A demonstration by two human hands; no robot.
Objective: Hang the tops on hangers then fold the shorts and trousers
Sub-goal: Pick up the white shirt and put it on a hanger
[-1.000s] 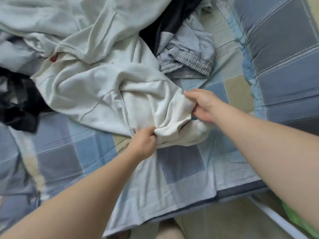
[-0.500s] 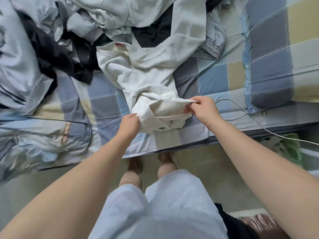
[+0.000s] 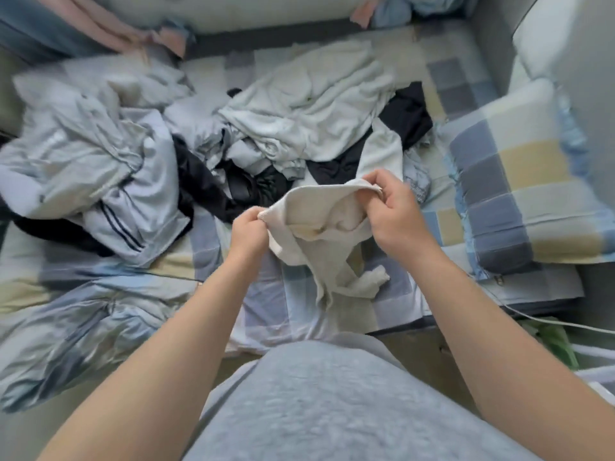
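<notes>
A cream white top (image 3: 316, 221) is lifted off the bed by its ribbed hem. My left hand (image 3: 248, 229) grips the hem's left end, and my right hand (image 3: 394, 207) pinches its right end, so the hem is stretched between them. The rest of the garment hangs down and a sleeve end (image 3: 374, 277) trails on the checked sheet (image 3: 293, 301). Behind it lies a heap of clothes: a pale grey garment (image 3: 309, 104), black garments (image 3: 404, 114) and a light blue top with dark stripes (image 3: 109, 181). No hanger is visible.
A checked pillow (image 3: 519, 194) lies at the right. A crumpled light blue cover (image 3: 73, 331) hangs over the bed's front left edge. A white cable (image 3: 545, 322) runs along the right side above something green (image 3: 552, 341) on the floor. Pink cloth (image 3: 133, 31) lies at the back.
Both hands have raised the cream top's hem off the bed and pulled it toward me. The view has drawn back and now takes in the whole bed.
</notes>
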